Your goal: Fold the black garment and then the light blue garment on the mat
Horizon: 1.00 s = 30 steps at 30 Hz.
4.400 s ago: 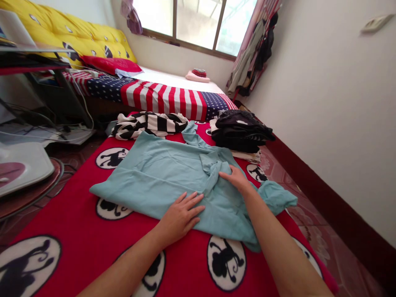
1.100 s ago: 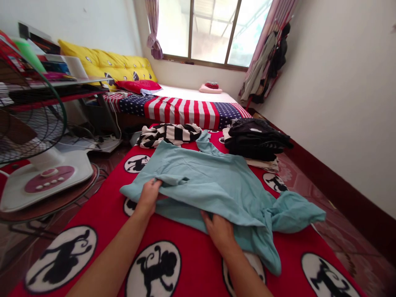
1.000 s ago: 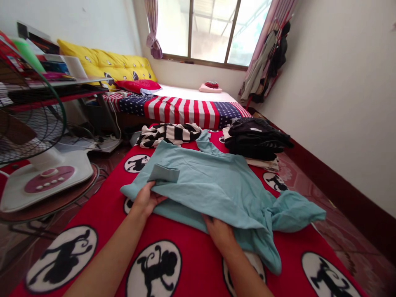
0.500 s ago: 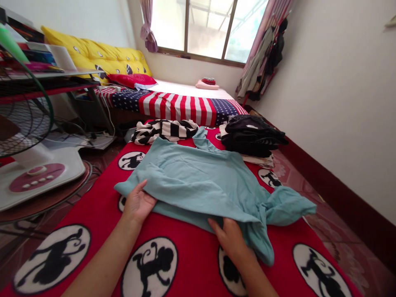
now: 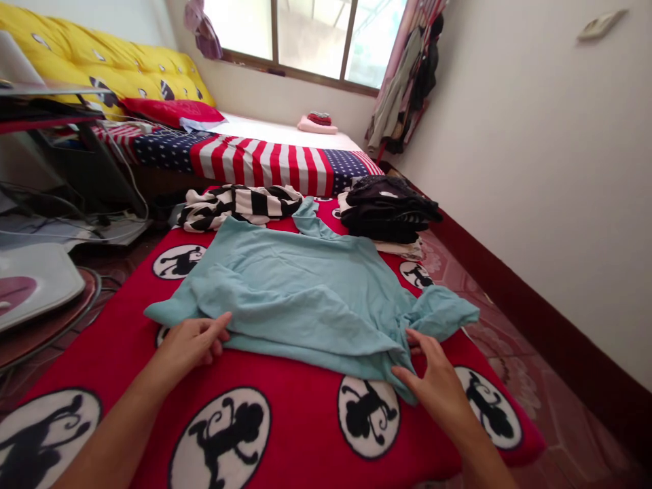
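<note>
A light blue garment (image 5: 295, 272) lies spread and wrinkled on a red blanket (image 5: 295, 421) with round monkey pictures. One sleeve stretches out to the right, another toward the back. At the garment's near left edge is my left hand (image 5: 196, 343), its thumb and fingers apart and the fingertips touching the cloth. My right hand (image 5: 428, 367) is at the near right corner, below the sleeve, with thumb and fingers spread against the fabric. Neither hand is closed round the cloth.
Behind the garment lie a black and white checked cloth (image 5: 244, 204) and a stack of dark folded clothes (image 5: 387, 210). A fan base (image 5: 35, 282) sits on a round stool at the left. Farther back is a bed (image 5: 265, 163).
My right hand has come out from under the garment's near edge and moved right to its corner. My left hand has turned palm down. The view has shifted to the right.
</note>
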Each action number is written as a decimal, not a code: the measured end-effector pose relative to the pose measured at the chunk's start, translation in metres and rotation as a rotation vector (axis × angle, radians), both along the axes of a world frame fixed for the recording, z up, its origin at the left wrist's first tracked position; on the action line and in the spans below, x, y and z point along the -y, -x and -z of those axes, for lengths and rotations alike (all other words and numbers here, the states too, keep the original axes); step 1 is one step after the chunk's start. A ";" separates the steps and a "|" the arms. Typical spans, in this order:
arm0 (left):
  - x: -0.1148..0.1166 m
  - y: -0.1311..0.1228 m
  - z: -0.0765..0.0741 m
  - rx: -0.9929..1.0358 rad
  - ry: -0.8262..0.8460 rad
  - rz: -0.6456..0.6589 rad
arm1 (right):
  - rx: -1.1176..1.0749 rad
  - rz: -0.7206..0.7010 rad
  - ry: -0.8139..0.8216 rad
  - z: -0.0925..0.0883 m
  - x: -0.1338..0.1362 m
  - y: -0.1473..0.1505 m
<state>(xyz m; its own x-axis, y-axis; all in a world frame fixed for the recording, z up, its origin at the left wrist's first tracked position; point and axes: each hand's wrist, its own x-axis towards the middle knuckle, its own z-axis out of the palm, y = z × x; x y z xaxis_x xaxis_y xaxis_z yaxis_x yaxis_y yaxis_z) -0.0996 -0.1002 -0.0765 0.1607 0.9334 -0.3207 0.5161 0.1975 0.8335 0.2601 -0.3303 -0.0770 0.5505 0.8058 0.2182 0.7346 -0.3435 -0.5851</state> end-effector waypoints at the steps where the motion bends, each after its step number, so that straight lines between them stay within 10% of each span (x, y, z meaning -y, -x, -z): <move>1: 0.003 -0.001 -0.002 -0.099 -0.080 0.072 | -0.091 0.007 0.046 0.000 0.003 -0.003; 7: 0.045 -0.065 -0.009 0.004 -0.451 0.485 | -0.201 -0.081 0.116 -0.001 0.005 -0.001; 12: 0.086 -0.130 0.009 0.155 -0.643 0.977 | 0.104 0.162 -0.058 0.004 -0.016 -0.005; 19: 0.110 -0.155 0.023 -0.108 -0.900 0.978 | 0.264 0.259 -0.114 0.015 -0.032 -0.008; 30: 0.130 -0.213 0.020 -0.017 -0.737 1.091 | -0.060 0.039 -0.201 0.003 -0.024 -0.012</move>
<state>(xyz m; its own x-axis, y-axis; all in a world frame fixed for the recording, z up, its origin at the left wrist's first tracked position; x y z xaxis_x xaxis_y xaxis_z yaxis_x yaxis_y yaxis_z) 0.1132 -0.2301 -0.0962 0.9392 0.2827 0.1951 0.1311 -0.8199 0.5573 0.2723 -0.3059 -0.0795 0.5975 0.7271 0.3381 0.6849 -0.2434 -0.6868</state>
